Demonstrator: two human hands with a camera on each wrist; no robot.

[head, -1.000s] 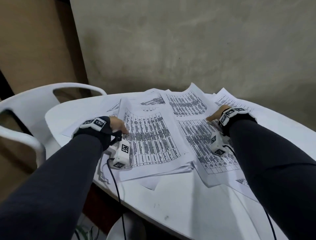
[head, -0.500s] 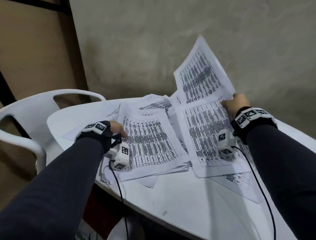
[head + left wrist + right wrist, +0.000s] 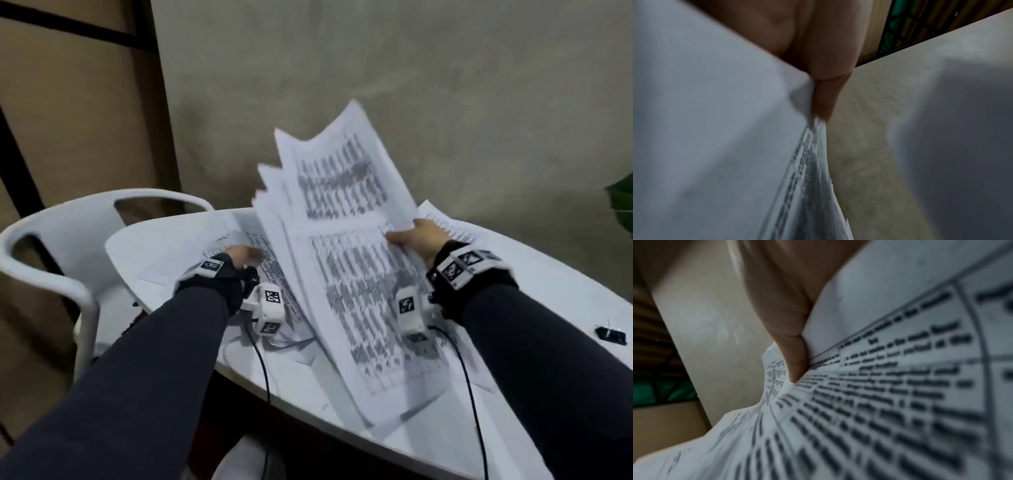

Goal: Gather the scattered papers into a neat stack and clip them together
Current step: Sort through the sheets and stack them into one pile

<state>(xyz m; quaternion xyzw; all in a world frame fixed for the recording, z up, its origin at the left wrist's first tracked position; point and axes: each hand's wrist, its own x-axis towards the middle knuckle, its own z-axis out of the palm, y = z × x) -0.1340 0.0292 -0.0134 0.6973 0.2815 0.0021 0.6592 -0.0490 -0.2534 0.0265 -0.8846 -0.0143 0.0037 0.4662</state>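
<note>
Now my right hand (image 3: pixel 416 238) grips a bunch of papers (image 3: pixel 346 260) by their right edge and has them up off the table (image 3: pixel 534 301). A second ago both hands lay flat on papers spread on the table, so this is a big change: the pile is coming together, though it is still messy and fanned out. The right wrist view shows my thumb (image 3: pixel 795 353) pressed on the top page. My left hand (image 3: pixel 239 253) is low on the table on the other side. From the left wrist view I think its fingers (image 3: pixel 824 91) pinch the edge of a sheet, but it is blurry, so I am not sure.

More sheets (image 3: pixel 448 226) still lie flat behind my right hand and under my left. The clip (image 3: pixel 611 335) waits at the right, apart from the papers.

The low corner of the lifted bunch hangs near the front edge of the table. A chair (image 3: pixel 68 246) stands close on the left. The wall behind leaves room to tip the bunch up and tap it straight.
</note>
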